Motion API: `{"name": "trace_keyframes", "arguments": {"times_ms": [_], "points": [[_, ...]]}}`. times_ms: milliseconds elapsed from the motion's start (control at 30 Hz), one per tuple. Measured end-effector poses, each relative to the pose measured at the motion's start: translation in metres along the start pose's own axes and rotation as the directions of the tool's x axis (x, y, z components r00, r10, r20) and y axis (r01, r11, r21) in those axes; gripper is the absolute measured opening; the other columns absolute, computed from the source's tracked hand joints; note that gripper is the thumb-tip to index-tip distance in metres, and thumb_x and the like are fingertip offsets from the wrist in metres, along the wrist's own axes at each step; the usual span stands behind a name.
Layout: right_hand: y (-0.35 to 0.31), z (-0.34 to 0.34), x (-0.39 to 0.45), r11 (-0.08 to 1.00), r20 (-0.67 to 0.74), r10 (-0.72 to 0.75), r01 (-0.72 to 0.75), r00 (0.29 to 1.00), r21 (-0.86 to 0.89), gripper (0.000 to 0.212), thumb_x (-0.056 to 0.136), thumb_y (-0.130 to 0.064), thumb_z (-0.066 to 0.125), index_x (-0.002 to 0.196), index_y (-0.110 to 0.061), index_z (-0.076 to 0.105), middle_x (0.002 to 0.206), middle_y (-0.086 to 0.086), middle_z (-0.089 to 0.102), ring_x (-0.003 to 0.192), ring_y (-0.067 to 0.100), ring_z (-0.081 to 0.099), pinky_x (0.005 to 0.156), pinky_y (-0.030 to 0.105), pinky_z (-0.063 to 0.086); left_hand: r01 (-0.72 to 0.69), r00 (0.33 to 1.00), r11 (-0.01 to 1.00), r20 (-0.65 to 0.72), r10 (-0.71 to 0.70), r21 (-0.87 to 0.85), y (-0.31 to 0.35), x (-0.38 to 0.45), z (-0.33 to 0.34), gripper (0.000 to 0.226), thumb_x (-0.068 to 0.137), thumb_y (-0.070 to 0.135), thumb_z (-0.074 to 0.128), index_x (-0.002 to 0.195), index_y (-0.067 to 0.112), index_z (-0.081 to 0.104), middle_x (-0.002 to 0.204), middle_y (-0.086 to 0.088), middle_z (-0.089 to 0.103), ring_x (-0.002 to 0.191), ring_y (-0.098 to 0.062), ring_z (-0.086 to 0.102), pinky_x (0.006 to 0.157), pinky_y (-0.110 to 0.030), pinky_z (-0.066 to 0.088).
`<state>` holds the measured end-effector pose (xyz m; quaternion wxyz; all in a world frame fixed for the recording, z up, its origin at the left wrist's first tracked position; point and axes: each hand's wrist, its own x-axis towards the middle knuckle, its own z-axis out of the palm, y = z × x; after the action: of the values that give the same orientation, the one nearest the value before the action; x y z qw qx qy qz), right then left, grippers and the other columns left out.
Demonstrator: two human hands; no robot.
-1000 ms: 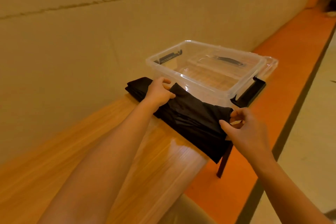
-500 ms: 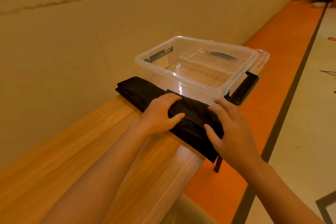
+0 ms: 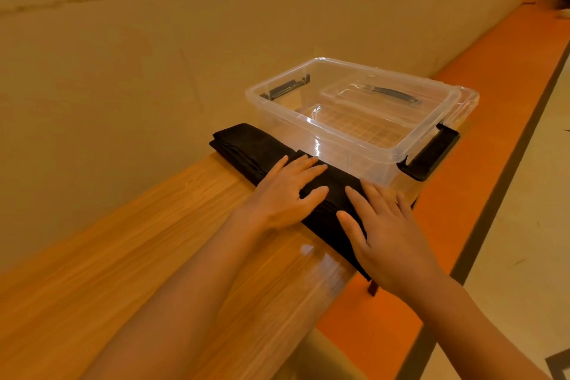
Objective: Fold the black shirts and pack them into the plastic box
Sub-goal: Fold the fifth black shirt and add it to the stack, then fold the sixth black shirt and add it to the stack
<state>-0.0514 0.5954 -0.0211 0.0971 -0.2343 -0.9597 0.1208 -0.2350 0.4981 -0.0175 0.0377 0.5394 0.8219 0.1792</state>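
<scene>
**Both palms flat on the folded shirt**

From my remote seat I see the left hand [image 3: 282, 194] and right hand [image 3: 385, 231] pressing straight, spread fingers onto the black shirt [image 3: 246, 146] (folded into a long strip). It lies across the wooden bench [image 3: 154, 256], against the near wall of the clear plastic box [image 3: 345, 145], which holds no shirt.

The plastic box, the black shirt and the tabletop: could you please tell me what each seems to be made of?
Plastic box: clear glossy plastic; the table shows through it. Its latch: matte black plastic, probably.
Black shirt: soft matte fabric, folded in layers.
Tabletop: wood-grain surface, glossy; maybe laminate.
</scene>
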Motion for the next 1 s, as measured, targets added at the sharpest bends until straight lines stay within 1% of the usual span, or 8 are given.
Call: {"name": "trace_keyframes", "arguments": {"times_ms": [133, 300, 400, 567, 667, 767, 867, 1000], "points": [[0.002, 0.016, -0.004, 0.997, 0.063, -0.037, 0.041, 0.997, -0.072, 0.076, 0.078, -0.063, -0.02, 0.148, -0.038, -0.005, 0.16, -0.004, -0.005, 0.146, 0.013, -0.009, 0.118, 0.038, -0.01, 0.005, 0.997, 0.996, 0.076, -0.012, 0.091, -0.002, -0.006, 0.014, 0.064, 0.095, 0.063, 0.023, 0.152, 0.034, 0.016, 0.161, 0.012, 0.009, 0.146, -0.002, -0.001, 0.121, -0.034, -0.005], [0.004, 0.015, -0.003, 0.996, 0.064, -0.042, 0.047, 0.997, -0.073, 0.079, 0.078, -0.064, -0.016, 0.15, -0.036, 0.004, 0.16, -0.003, 0.001, 0.147, 0.014, -0.004, 0.118, 0.039, -0.007, -0.018, 1.0, 0.999, 0.012, 0.018, 0.044, -0.007, -0.009, 0.016, 0.059, 0.099, 0.057, 0.023, 0.151, 0.032, 0.021, 0.16, 0.011, 0.014, 0.146, -0.002, 0.001, 0.121, -0.033, -0.003], [-0.002, 0.005, 0.003, 0.993, 0.062, -0.07, 0.075, 0.996, -0.088, 0.084, 0.077, -0.064, -0.013, 0.15, -0.035, 0.014, 0.16, 0.0, 0.009, 0.147, 0.018, 0.004, 0.12, 0.043, 0.004, -0.015, 0.999, 0.997, -0.035, 0.018, 0.08, -0.007, -0.02, 0.01, 0.062, 0.096, 0.059, 0.022, 0.15, 0.029, 0.026, 0.159, 0.009, 0.02, 0.146, -0.003, 0.007, 0.121, -0.034, 0.003], [-0.029, -0.01, 0.015, 0.972, 0.092, -0.219, 0.225, 0.971, -0.064, 0.058, 0.097, -0.058, 0.016, 0.149, -0.033, 0.021, 0.159, 0.0, 0.015, 0.146, 0.018, 0.011, 0.12, 0.042, 0.01, 0.1, 0.989, 0.961, -0.132, -0.068, 0.259, -0.017, -0.056, -0.013, 0.075, 0.089, 0.069, 0.014, 0.148, 0.028, 0.032, 0.156, 0.004, 0.029, 0.145, -0.01, 0.019, 0.118, -0.031, 0.007], [-0.05, -0.003, 0.022, 0.931, 0.11, -0.361, 0.365, 0.926, -0.022, 0.052, 0.099, -0.048, 0.032, 0.147, -0.03, 0.029, 0.157, 0.002, 0.023, 0.145, 0.02, 0.018, 0.119, 0.043, 0.013, 0.182, 0.979, 0.924, -0.152, -0.137, 0.336, -0.021, -0.092, -0.029, 0.08, 0.086, 0.071, 0.009, 0.149, 0.026, 0.032, 0.155, 0.003, 0.03, 0.144, -0.013, 0.022, 0.118, -0.033, 0.008], [-0.079, 0.008, 0.024, 0.865, 0.09, -0.502, 0.501, 0.86, 0.039, 0.053, 0.097, -0.053, 0.031, 0.14, -0.025, 0.043, 0.15, 0.005, 0.038, 0.139, 0.024, 0.034, 0.115, 0.047, 0.025, 0.267, 0.962, 0.868, -0.166, -0.216, 0.42, -0.026, -0.136, -0.041, 0.081, 0.087, 0.071, 0.007, 0.149, 0.025, 0.032, 0.155, 0.002, 0.031, 0.143, -0.015, 0.024, 0.117, -0.035, 0.01], [-0.113, 0.017, 0.021, 0.797, 0.146, -0.603, 0.603, 0.784, 0.05, 0.056, 0.095, -0.053, 0.029, 0.145, -0.027, 0.035, 0.153, 0.002, 0.031, 0.142, 0.022, 0.028, 0.117, 0.043, 0.021, 0.357, 0.934, 0.804, -0.168, -0.316, 0.475, -0.033, -0.183, -0.048, 0.082, 0.088, 0.071, 0.005, 0.149, 0.024, 0.032, 0.154, -0.001, 0.033, 0.143, -0.018, 0.027, 0.118, -0.039, 0.013], [-0.156, 0.034, 0.011, 0.681, 0.159, -0.729, 0.729, 0.666, 0.069, 0.051, 0.098, -0.047, 0.038, 0.145, -0.029, 0.032, 0.154, 0.001, 0.031, 0.141, 0.021, 0.029, 0.115, 0.04, 0.021, 0.465, 0.884, 0.728, -0.216, -0.416, 0.503, -0.039, -0.244, -0.049, 0.079, 0.094, 0.066, 0.009, 0.136, 0.016, 0.053, 0.139, -0.008, 0.054, 0.128, -0.026, 0.051, 0.109, -0.046, 0.037]]}}
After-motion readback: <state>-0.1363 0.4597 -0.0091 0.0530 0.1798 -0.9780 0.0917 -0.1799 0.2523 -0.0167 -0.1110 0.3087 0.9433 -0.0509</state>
